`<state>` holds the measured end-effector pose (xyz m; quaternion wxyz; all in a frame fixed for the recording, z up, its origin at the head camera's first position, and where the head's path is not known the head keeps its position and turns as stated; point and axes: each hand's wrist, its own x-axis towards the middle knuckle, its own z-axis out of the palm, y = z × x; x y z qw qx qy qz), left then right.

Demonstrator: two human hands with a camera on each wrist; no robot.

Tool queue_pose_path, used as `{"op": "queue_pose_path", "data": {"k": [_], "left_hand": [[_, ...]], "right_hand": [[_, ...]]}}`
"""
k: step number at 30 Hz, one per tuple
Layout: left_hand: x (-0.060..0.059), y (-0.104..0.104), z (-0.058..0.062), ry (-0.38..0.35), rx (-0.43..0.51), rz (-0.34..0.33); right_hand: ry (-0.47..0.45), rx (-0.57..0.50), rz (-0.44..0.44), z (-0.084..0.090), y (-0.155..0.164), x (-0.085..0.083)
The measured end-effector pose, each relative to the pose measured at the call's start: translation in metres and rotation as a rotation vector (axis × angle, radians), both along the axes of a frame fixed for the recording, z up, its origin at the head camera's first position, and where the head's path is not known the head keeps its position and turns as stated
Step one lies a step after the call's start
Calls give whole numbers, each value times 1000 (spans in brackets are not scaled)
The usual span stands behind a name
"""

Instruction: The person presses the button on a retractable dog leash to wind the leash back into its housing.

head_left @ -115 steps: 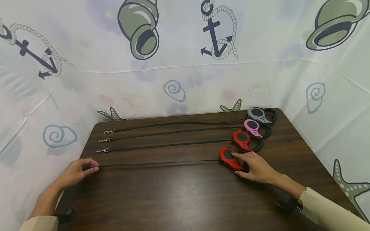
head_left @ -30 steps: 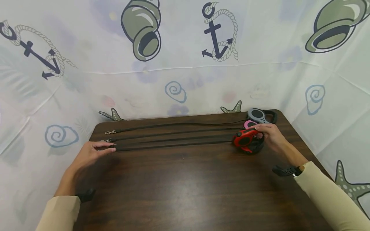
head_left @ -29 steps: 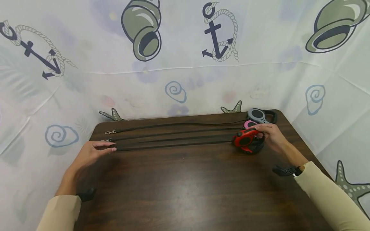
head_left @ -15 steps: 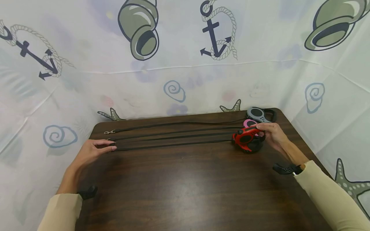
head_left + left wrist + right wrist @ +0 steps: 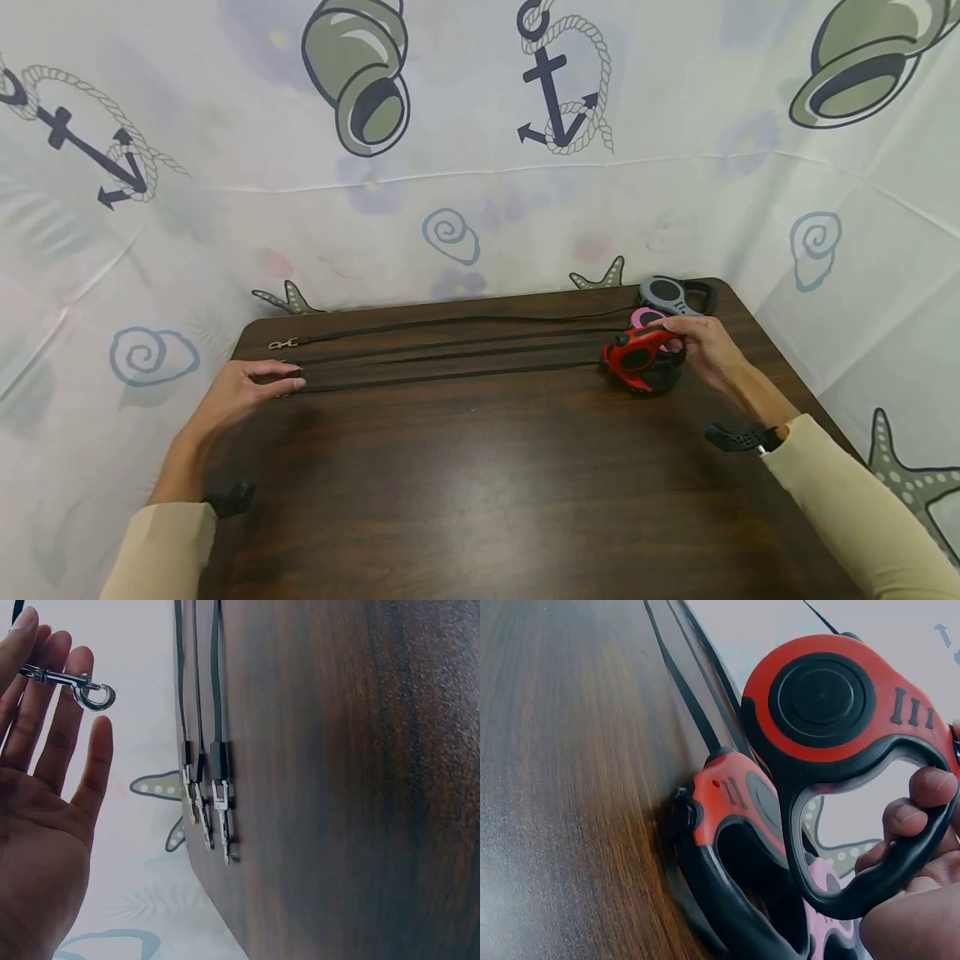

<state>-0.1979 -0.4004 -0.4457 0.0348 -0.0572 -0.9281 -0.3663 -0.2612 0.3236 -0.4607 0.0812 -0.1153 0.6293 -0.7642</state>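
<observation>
Raised from its place at the near end of the row, where it lay about four seconds ago, the front red leash (image 5: pixel 822 697) is now up off the table (image 5: pixel 480 500), and both hands have gone with it toward the back. On my feed it hangs just above the second red leash (image 5: pixel 727 802), partly hiding it from the head camera. I have the right hand (image 5: pixel 708 346) with its fingers curled round the black loop handle (image 5: pixel 855 900), and the left hand (image 5: pixel 232 396) pinching the metal clip (image 5: pixel 75 681) at the far end, its other fingers nearly straight. Between them runs the black cord (image 5: pixel 510 351), drawn out.

I judge the casing stiff, fairly light and smooth enough to slip if held by its round face, so the loop is the place to grip. The cord looks soft and flat; a spring may tug on it, so I would keep the clip firmly pinched.

For containers I have just the casings, all closed, so any cord wound inside is hidden. Farther back, the pink leash (image 5: pixel 645 317) and grey leash (image 5: pixel 665 292) follow. Three clips (image 5: pixel 220 796) lie side by side at the cords' ends; behind stands a printed cloth (image 5: pixel 480 108).
</observation>
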Motion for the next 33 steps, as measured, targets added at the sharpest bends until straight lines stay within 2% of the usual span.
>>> {"op": "queue_pose_path", "data": {"k": [5,11,15,20,27,33], "left_hand": [[-1,7,0,-4,19,-25],[-4,14,-1,-5,33,-57],[-5,21,2,6,37,-80],[-7,33,6,4,26,-111],[-9,40,8,18,29,-106],[-9,48,13,-2,7,-105]], "right_hand": [[-7,36,24,0,-3,0],[10,102,-2,0,-8,2],[12,150,-8,2,-11,3],[6,159,-9,6,-17,7],[-9,144,11,11,-26,13],[5,164,3,12,-30,14]]}}
